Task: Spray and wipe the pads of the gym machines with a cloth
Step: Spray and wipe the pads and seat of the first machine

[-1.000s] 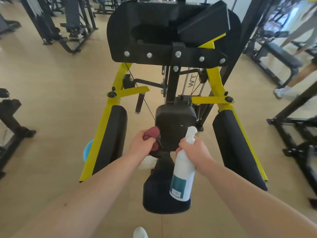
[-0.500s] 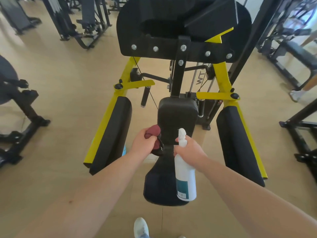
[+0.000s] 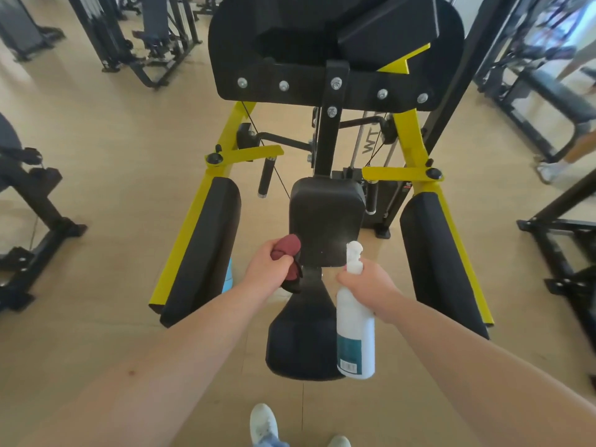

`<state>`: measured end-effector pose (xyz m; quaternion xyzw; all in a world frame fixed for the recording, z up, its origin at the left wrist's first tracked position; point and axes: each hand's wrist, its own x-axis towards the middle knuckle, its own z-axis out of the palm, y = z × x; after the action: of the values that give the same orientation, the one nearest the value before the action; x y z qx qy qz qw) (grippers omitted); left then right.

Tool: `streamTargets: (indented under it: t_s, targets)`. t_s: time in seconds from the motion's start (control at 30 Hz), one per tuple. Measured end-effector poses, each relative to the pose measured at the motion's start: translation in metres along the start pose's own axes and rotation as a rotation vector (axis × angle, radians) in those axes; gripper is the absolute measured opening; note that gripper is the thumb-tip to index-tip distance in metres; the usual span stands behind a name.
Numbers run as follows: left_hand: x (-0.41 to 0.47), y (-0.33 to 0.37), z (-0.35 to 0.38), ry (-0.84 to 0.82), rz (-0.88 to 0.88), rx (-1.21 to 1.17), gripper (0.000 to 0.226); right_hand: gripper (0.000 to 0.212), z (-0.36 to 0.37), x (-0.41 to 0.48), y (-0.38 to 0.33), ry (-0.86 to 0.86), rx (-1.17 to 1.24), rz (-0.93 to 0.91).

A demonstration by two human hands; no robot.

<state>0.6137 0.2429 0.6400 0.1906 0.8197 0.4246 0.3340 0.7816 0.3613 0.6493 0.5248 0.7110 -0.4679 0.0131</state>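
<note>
Head view: the left hand (image 3: pixel 267 269) has its fingers curled tight round a bunched maroon cloth (image 3: pixel 288 245), just left of the small upright pad (image 3: pixel 325 217). The right hand (image 3: pixel 367 285) has its fingers wrapped round the neck of the white spray bottle (image 3: pixel 354 333), whose nozzle is near that pad's lower right corner.

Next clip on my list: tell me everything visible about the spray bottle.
The spray bottle is white and plastic-looking, with a white trigger head and a teal label with a barcode patch near its base. The right hand grips its neck below the head; nothing else visibly touches it. It hangs roughly upright over the right edge of the seat pad, nozzle toward the small black back pad. Its fill level cannot be told.
</note>
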Motion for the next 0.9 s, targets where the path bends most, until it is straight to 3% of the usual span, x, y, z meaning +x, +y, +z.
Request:
streamTargets:
  t_s: [0.1,0.3,0.43,0.63,0.9]
  targets:
    - [0.001,0.004,0.006,-0.027,0.03,0.038,0.039,0.034,-0.007,0.0,0.004,0.046,0.014,0.029]
    - [-0.002,0.009,0.015,-0.078,0.147,0.083,0.041,0.029,-0.02,-0.004,0.004,0.089,-0.021,0.031]
    - [-0.004,0.016,0.016,-0.053,0.299,0.102,0.046,0.03,-0.024,-0.005,0.0,0.1,0.046,0.037]
    - [-0.001,0.043,0.014,0.212,0.801,0.388,0.063,0.022,-0.029,-0.006,-0.009,0.06,0.057,0.011]
    - [0.05,0.061,0.02,0.174,0.794,0.962,0.07,0.023,-0.024,-0.004,-0.011,0.054,0.051,0.017]
